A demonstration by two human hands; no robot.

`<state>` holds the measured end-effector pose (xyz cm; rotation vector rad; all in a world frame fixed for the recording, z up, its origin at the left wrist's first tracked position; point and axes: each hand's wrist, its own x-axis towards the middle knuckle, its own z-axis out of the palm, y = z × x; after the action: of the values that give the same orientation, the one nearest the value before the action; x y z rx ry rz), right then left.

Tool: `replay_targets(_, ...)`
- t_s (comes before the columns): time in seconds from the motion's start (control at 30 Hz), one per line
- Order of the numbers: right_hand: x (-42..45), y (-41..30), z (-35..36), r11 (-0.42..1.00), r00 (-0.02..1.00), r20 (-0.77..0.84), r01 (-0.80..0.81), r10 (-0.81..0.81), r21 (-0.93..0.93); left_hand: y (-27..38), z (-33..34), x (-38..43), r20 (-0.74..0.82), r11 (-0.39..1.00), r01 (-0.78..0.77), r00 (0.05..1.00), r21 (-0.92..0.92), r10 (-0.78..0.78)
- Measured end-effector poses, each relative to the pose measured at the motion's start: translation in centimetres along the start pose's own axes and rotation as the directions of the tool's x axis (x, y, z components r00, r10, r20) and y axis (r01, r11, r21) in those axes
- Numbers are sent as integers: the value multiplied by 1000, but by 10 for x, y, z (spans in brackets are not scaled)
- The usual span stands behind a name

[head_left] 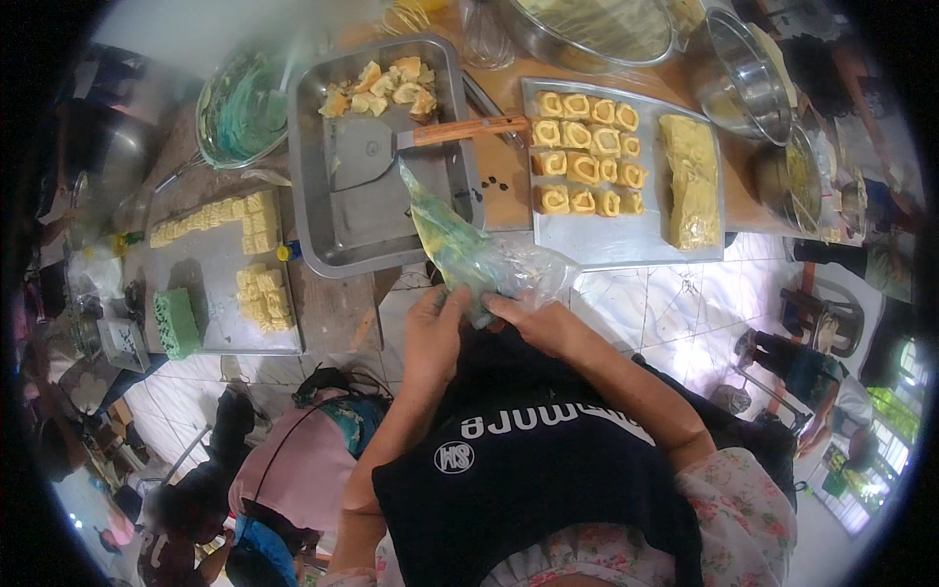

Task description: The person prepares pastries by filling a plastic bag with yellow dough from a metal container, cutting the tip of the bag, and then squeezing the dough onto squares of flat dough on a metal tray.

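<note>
My left hand (439,319) and my right hand (522,315) pinch the gathered lower part of a clear plastic piping bag (455,242) in front of my dark apron. Green and yellow cream fills the bag, and its tip points up over the near edge of a deep metal baking pan (312,220). In that pan lie broken cake pieces (381,88) and a wide metal spatula with a wooden handle (466,132). To the right, a metal tray (587,238) holds rows of small cakes with piped cream rims (583,169) and a long block covered in yellow cream (689,183).
Left, another tray (220,293) carries yellow-piped cakes (264,297) and a green cake block (176,323). A bowl of green cream (246,110) stands behind it. Metal bowls (741,81) and a whisk (486,37) are at the back. A person in pink (301,469) is close at lower left.
</note>
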<state>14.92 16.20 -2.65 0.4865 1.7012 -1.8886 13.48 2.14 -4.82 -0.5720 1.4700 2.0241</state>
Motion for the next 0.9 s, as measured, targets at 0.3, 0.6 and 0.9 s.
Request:
replay_targets(0.3,4,8,-5,995,998,54,-17,11,97,-3,-3,3,29,990,5,1000,-140,-1)
replay_targets(0.6,7,25,-1,977,996,76,-63,49,206,8,9,1,56,993,109,993,-51,-106)
replay_targets(0.9,-3,21,-9,971,985,150,-118,87,208,11,-6,18,-68,960,82,992,-266,-103)
